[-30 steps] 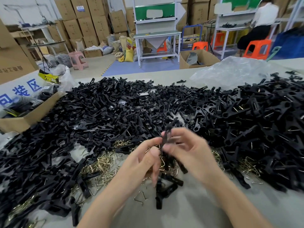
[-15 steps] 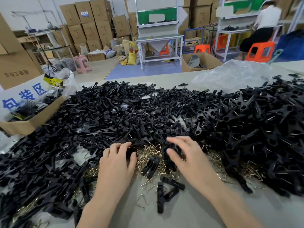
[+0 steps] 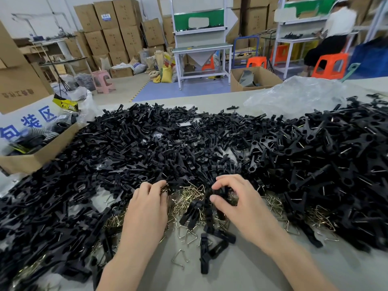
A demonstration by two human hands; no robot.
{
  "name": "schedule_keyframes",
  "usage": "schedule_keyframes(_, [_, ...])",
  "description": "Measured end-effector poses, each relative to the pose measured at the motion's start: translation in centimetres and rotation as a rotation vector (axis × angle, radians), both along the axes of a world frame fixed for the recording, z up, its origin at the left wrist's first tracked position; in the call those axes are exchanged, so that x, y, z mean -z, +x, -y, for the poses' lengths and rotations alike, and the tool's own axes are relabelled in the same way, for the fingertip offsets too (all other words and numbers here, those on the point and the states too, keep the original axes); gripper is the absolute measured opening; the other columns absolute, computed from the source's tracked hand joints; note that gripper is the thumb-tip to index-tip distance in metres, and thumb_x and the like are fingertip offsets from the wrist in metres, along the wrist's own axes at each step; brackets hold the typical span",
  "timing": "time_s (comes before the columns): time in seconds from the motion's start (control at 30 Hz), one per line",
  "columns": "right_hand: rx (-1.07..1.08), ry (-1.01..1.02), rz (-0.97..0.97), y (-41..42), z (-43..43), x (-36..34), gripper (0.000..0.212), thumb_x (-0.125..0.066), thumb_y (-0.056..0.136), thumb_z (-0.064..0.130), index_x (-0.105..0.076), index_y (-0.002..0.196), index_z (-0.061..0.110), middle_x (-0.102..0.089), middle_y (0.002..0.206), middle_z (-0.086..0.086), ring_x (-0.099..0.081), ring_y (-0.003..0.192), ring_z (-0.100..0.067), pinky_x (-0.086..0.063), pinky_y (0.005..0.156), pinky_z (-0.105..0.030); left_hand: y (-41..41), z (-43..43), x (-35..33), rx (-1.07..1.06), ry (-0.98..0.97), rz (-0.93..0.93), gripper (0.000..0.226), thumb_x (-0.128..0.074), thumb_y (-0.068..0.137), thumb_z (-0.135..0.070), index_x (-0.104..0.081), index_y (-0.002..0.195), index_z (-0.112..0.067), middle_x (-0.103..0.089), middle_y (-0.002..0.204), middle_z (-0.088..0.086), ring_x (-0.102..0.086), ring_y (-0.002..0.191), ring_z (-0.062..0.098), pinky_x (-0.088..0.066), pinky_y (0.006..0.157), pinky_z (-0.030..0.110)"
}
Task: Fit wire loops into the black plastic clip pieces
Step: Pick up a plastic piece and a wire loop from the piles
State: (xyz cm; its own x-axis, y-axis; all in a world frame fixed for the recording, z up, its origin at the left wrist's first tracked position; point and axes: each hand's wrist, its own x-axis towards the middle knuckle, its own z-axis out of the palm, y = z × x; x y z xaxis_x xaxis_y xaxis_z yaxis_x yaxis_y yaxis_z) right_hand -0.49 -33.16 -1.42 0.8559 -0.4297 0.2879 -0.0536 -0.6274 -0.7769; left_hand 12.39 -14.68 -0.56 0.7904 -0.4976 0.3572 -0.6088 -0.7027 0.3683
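Note:
A wide heap of black plastic clip pieces (image 3: pixel 189 143) covers the grey table. Brass-coloured wire loops (image 3: pixel 189 196) lie in a small pile at the heap's near edge, between my hands. My left hand (image 3: pixel 147 206) lies palm down with its fingertips curled into the wire loops, pinching some. My right hand (image 3: pixel 235 198) is curled over a black clip piece (image 3: pixel 220 192) at the pile's right side, thumb and fingers around it. A few assembled clips (image 3: pixel 210 248) and single loops (image 3: pixel 180 258) lie on the bare table in front.
An open cardboard box (image 3: pixel 31 156) with dark parts stands at the left edge. A crumpled clear plastic bag (image 3: pixel 294 97) lies at the far right. Beyond the table are work benches, orange stools, stacked cartons and a seated person (image 3: pixel 336 28).
A second ago both hands held a clip piece up together. They dropped to the table and have now closed their fingers, the left into the wire loops and the right round a clip piece.

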Motion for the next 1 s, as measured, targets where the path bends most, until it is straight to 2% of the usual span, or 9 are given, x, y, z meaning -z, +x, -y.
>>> schedule_keyframes(0.13, [-0.012, 0.362, 0.157, 0.0, 0.0, -1.0, 0.025, -0.067, 0.096, 0.027, -0.064, 0.104, 0.051, -0.069, 0.11, 0.025, -0.061, 0.109, 0.006, -0.046, 0.089, -0.009, 0.1, -0.2, -0.2, -0.021, -0.152, -0.014, 0.027, -0.042, 0.103, -0.03, -0.064, 0.118, -0.023, -0.053, 0.103, -0.014, -0.056, 0.086, 0.005, -0.042, 0.066, 0.02])
schedule_keyframes(0.23, [-0.027, 0.516, 0.231, 0.1, 0.1, -1.5, 0.027, -0.07, 0.094, 0.019, -0.07, 0.1, 0.046, -0.073, 0.1, 0.011, -0.071, 0.096, -0.008, -0.054, 0.089, -0.018, 0.4, -0.4, -0.2, -0.051, -0.233, -0.051, 0.027, -0.04, 0.1, -0.032, -0.065, 0.11, -0.027, -0.056, 0.102, -0.019, -0.052, 0.093, 0.006, -0.041, 0.074, 0.024])
schedule_keyframes(0.33, [-0.027, 0.587, 0.252, 0.1, 0.3, -1.6, 0.024, -0.073, 0.09, 0.018, -0.074, 0.1, 0.04, -0.072, 0.094, 0.009, -0.073, 0.087, -0.014, -0.059, 0.08, -0.025, 0.6, -0.7, -0.1, -0.129, -0.199, -0.025, 0.023, -0.05, 0.095, -0.022, -0.071, 0.101, -0.025, -0.055, 0.106, -0.008, -0.044, 0.098, 0.014, -0.042, 0.088, 0.035])
schedule_keyframes(0.43, [-0.023, 0.616, 0.232, 0.2, 0.6, -1.5, 0.023, -0.076, 0.081, 0.034, -0.075, 0.103, 0.04, -0.072, 0.092, 0.011, -0.072, 0.081, -0.018, -0.06, 0.08, -0.03, 0.4, -0.5, -0.1, -0.079, -0.136, 0.009, 0.029, -0.055, 0.095, -0.02, -0.07, 0.119, -0.02, -0.056, 0.127, -0.001, -0.044, 0.111, 0.016, -0.04, 0.102, 0.039])
schedule_keyframes(0.53, [-0.039, 0.651, 0.213, 0.2, 0.8, -1.3, 0.032, -0.076, 0.074, 0.044, -0.076, 0.106, 0.041, -0.068, 0.089, 0.015, -0.066, 0.073, -0.011, -0.057, 0.079, -0.026, -0.2, 0.3, 0.3, 0.031, 0.002, 0.023, 0.038, -0.053, 0.099, -0.023, -0.061, 0.136, -0.023, -0.053, 0.144, 0.0, -0.045, 0.133, 0.021, -0.036, 0.111, 0.042])
schedule_keyframes(0.6, [-0.059, 0.681, 0.226, 0.2, 0.8, -1.2, 0.03, -0.073, 0.078, 0.044, -0.076, 0.108, 0.039, -0.067, 0.087, 0.013, -0.063, 0.074, -0.008, -0.056, 0.078, -0.024, -0.3, 0.7, 0.6, 0.034, 0.058, 0.014, 0.035, -0.052, 0.101, -0.025, -0.06, 0.135, -0.025, -0.054, 0.142, -0.001, -0.048, 0.132, 0.023, -0.038, 0.111, 0.043])
schedule_keyframes(0.77, [-0.081, 0.781, 0.282, 0.3, 0.8, -1.2, 0.024, -0.065, 0.087, 0.034, -0.078, 0.107, 0.032, -0.063, 0.079, 0.004, -0.059, 0.076, -0.009, -0.054, 0.07, -0.021, 0.1, 0.6, 0.8, 0.039, 0.012, 0.065, 0.013, -0.062, 0.096, -0.024, -0.065, 0.107, -0.019, -0.059, 0.116, -0.004, -0.054, 0.11, 0.022, -0.044, 0.094, 0.038])
schedule_keyframes(0.9, [-0.091, 0.769, 0.255, 0.4, 0.8, -1.1, 0.026, -0.066, 0.085, 0.034, -0.078, 0.107, 0.033, -0.065, 0.082, 0.007, -0.062, 0.079, -0.009, -0.055, 0.073, -0.022, 0.0, 0.9, 0.8, 0.106, 0.081, 0.04, 0.039, -0.046, 0.104, -0.029, -0.052, 0.142, -0.026, -0.05, 0.144, -0.011, -0.039, 0.137, 0.017, -0.033, 0.114, 0.039])
schedule_keyframes(1.0, [-0.088, 0.749, 0.229, 0.5, 0.7, -1.0, 0.027, -0.066, 0.084, 0.036, -0.077, 0.109, 0.035, -0.067, 0.085, 0.008, -0.063, 0.082, -0.009, -0.055, 0.074, -0.023, 0.1, 1.3, 0.4, 0.112, 0.089, 0.032, 0.039, -0.049, 0.104, -0.031, -0.052, 0.142, -0.026, -0.055, 0.141, -0.011, -0.043, 0.135, 0.017, -0.033, 0.114, 0.038])
